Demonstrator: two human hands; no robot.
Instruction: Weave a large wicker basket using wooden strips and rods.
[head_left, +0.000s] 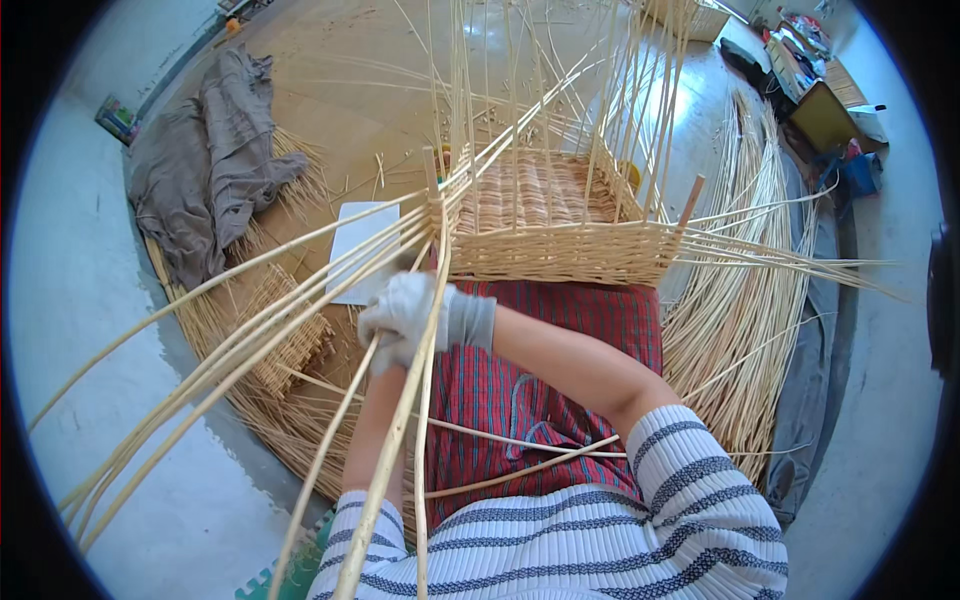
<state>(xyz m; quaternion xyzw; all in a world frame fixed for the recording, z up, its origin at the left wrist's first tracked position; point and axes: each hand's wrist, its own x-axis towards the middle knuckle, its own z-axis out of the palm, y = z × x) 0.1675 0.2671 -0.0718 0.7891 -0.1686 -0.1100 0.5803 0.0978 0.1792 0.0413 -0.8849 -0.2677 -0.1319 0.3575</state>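
A half-woven wicker basket [555, 258] sits before me, tall upright stakes rising from its rim and thicker sticks at its front corners. Both hands are gloved in white, close together just below its front left corner. My right hand [415, 305], slightly blurred, is closed and reaches across from the right. Partly hidden beneath it, my left hand [388, 354] is closed about a pale willow rod [325, 450], which runs down toward me. Other long rods [400, 440] pass in front of the hands, and a bundle of rods [235, 355] fans out left from the corner.
Red striped cloth [560, 370] covers my lap. A large heap of willow rods [740, 320] lies to the right. On the left are grey-brown cloth [215, 150], a small woven piece [290, 335] and a white sheet [365, 250]. Offcuts litter the floor, and boxes [830, 115] stand far right.
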